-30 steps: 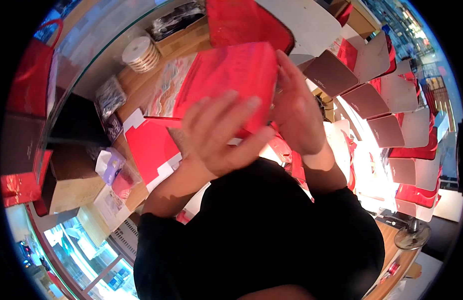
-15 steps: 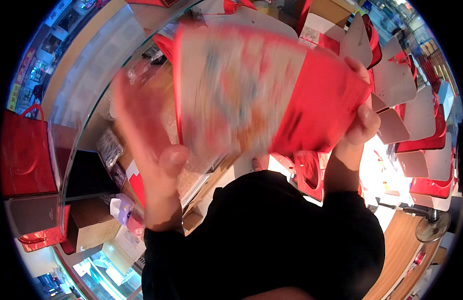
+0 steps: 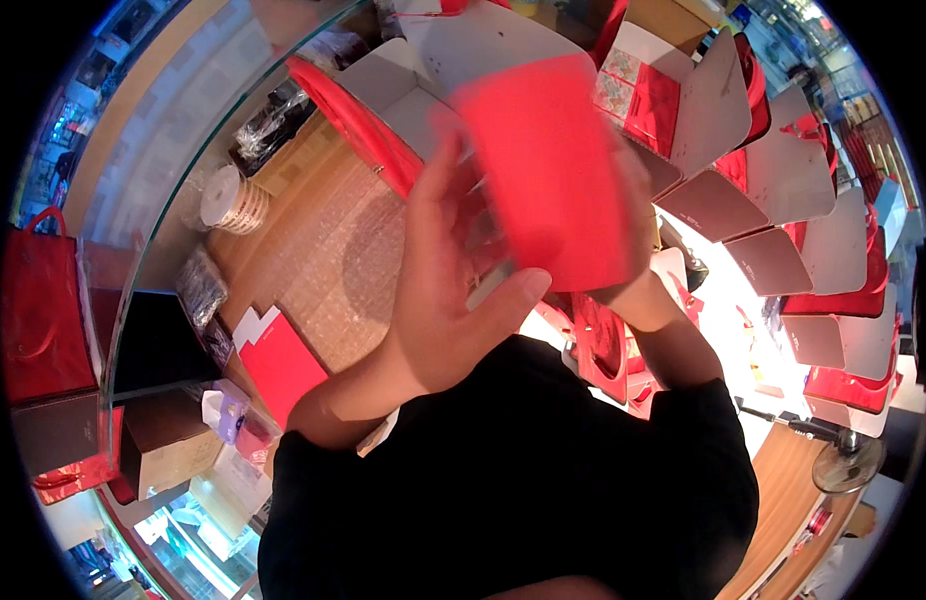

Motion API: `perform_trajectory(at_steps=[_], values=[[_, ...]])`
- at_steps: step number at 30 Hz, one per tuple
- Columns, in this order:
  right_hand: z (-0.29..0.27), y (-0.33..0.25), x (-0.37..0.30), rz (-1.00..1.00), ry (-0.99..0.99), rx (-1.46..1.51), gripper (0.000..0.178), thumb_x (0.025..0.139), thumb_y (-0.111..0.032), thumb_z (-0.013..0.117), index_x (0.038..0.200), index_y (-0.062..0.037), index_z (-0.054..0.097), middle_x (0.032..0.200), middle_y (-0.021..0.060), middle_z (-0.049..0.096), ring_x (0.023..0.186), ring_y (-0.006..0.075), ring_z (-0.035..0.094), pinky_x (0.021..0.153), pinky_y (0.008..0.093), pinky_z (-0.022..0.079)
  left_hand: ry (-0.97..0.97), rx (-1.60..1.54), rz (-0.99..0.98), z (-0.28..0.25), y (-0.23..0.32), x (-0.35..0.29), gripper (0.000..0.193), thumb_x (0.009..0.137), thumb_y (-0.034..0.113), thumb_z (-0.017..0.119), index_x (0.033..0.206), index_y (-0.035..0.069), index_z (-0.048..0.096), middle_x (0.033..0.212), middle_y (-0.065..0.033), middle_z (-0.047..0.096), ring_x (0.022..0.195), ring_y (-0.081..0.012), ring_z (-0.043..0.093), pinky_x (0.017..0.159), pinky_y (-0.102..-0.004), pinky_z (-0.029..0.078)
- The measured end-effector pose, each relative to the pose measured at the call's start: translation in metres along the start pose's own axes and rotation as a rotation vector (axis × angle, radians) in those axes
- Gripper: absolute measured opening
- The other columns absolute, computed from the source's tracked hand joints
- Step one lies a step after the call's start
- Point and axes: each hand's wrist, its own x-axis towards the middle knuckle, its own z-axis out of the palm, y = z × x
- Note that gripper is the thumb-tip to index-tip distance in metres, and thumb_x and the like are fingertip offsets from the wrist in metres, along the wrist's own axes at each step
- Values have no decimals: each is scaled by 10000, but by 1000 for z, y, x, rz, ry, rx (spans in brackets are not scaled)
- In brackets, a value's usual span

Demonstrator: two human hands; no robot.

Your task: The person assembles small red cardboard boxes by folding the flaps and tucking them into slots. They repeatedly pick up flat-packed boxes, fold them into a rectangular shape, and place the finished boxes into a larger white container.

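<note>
A glass counter curves away left, its edge running past a tape roll. Above it a blurred red box is held up, left hand gripping its near side, right hand mostly hidden behind, grip unclear.
</note>
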Motion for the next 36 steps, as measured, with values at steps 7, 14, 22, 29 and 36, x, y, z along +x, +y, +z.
perform_trajectory(at_steps=[7,14,22,29,36], values=[[17,25,17,570,522,975,758,722,-110,731,1328,-17,286,1281,135,436,1157,250,476,967,393,399,279,1213,402,-43,-53,32,865,681,78,678,1398,41,196,1377,-277,257,1258,-457,304,1051,-479,255],[76,46,77,477,-11,452,697,705,-212,722,1277,-33,367,1157,159,535,1047,264,555,902,368,440,353,603,67,-55,-63,9,837,712,-19,517,1421,-16,71,1414,-249,233,1292,-364,308,1057,-378,253],[173,47,122,399,-887,-115,647,637,-236,747,1177,-22,461,986,199,628,934,342,611,772,410,487,407,672,55,-92,-57,-21,713,742,-21,391,1409,-38,138,1411,-218,248,1295,-314,308,1053,-362,252],[228,55,92,127,-1062,-314,532,708,-213,697,1164,-27,496,1065,153,625,984,312,611,773,434,506,343,672,59,-105,-53,-27,706,736,-32,383,1401,-42,147,1405,-220,246,1300,-317,295,1060,-370,243],[266,82,36,-204,-1253,-319,746,617,-194,769,1257,-74,405,1199,161,495,1112,315,513,800,427,509,323,816,61,-108,-54,-29,734,722,-28,391,1407,-35,126,1410,-236,228,1311,-345,273,1075,-383,211]])
